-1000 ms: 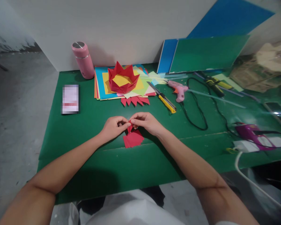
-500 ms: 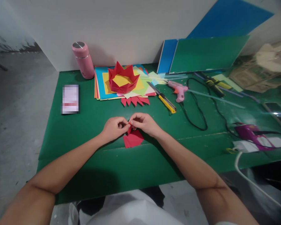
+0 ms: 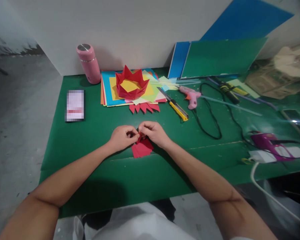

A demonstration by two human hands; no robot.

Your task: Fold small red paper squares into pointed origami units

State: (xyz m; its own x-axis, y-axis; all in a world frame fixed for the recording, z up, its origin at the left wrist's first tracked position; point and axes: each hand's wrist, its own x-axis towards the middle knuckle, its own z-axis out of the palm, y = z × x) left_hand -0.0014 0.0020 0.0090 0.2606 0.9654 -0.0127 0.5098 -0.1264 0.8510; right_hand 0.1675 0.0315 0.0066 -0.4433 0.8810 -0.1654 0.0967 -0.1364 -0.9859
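Note:
My left hand [image 3: 121,136] and my right hand [image 3: 153,133] meet at the middle of the green table [image 3: 95,133]. Both pinch a small folded piece of red paper [image 3: 140,136] between fingertips. Just below them lies a small stack of red paper squares [image 3: 141,149]. Further back, a red paper crown-shaped box [image 3: 131,84] rests on a pile of coloured paper sheets [image 3: 110,90]. Several folded red points [image 3: 143,107] lie at the front edge of that pile.
A pink flask [image 3: 88,64] stands at the back left, a phone [image 3: 75,105] lies to the left. A yellow utility knife [image 3: 176,107], a pink glue gun [image 3: 191,95] with black cable [image 3: 210,113], a purple tool [image 3: 270,141], and blue and green boards [image 3: 215,56] fill the right side.
Both hands have shifted slightly closer together and the pinched red piece looks more tightly folded between the fingertips. Everything else on the table is unchanged.

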